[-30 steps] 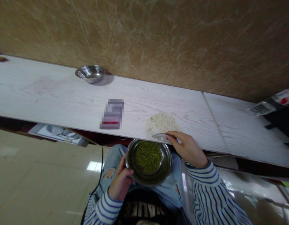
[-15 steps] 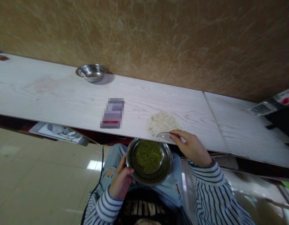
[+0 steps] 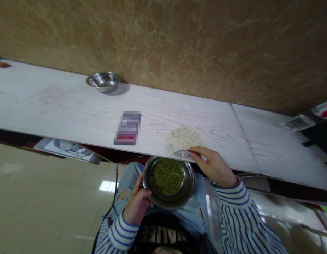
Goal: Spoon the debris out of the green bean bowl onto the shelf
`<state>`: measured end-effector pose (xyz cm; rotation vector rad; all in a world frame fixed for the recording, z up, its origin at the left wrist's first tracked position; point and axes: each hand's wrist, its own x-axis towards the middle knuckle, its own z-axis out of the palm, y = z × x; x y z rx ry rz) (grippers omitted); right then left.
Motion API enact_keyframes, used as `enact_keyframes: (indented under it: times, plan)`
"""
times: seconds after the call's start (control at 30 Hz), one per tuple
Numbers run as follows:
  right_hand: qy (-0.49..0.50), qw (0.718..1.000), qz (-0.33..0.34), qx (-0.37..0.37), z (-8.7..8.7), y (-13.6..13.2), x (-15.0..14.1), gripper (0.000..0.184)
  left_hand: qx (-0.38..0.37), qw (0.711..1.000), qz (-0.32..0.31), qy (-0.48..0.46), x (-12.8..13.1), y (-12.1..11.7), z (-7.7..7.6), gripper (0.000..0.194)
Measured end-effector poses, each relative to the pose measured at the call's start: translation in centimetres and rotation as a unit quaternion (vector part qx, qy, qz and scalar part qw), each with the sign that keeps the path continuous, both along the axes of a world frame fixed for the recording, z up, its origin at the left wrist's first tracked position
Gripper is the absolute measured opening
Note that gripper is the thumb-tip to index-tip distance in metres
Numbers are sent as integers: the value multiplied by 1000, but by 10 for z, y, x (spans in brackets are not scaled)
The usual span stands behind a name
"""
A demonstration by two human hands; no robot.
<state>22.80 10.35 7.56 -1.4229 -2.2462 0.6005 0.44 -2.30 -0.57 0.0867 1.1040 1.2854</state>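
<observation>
My left hand [image 3: 139, 204] grips the left rim of a steel bowl [image 3: 190, 192], thumb over the edge. Green mung beans [image 3: 167, 176] fill its bottom, and it rests over my lap just under the table's front edge. A clear, curved, thin piece, possibly a plastic scraper or spoon [image 3: 182, 153], is pinched in the fingers of my right hand [image 3: 215, 165]. That piece lies at the table edge against the near side of a heap of pale grains [image 3: 183, 137] with dark specks. My fingers cover its right end.
On the white wood-grain table [image 3: 158, 102], a second steel bowl [image 3: 103, 83] stands near the wall. A blurred-out flat rectangle [image 3: 128, 128] lies left of the heap. Packages and a black item [image 3: 319, 132] sit at the far right. A drawer [image 3: 68, 150] juts out below the table.
My right hand has slid slightly left along the table edge with the clear piece. My left hand and the bowl of beans stay in place.
</observation>
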Motion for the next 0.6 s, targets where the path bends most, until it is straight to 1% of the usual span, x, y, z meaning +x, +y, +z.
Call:
enact_keyframes:
  times: [0.27,0.4,0.6]
  plan:
    - [1,1000,-12,11,-2,3,0,22,-3,1000,7,8,-2,-1,-3,67]
    - [-3,1000,-23,9,-3,3,1,23,-2,1000,0,11,-3,-1,-5,68]
    - [-5,1000,-21,18,-3,4,0,23,-2,1000,1,15,-2,-1,-5,68]
